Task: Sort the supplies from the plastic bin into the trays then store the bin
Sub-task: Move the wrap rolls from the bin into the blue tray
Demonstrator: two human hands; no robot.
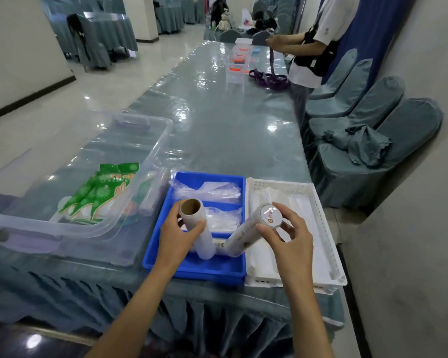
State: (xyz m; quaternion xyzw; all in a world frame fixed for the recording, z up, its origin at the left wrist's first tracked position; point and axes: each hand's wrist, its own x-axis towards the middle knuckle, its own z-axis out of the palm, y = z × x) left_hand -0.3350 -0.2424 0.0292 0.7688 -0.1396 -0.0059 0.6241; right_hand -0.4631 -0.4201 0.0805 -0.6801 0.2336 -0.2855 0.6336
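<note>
1. Your open route: the bare worktop (217, 130) beyond both trays.
2. The blue tray (192, 267) is crowded by plastic bags (207, 193) and two tilted rolls (199, 228).
3. The clear bin (150, 156) stands along the blue tray's left, with the white tray (331, 244) on its right.

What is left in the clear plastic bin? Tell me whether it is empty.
Not empty. The clear plastic bin still holds a green-printed glove pack and a roll against its right wall; its lid is off.
</note>
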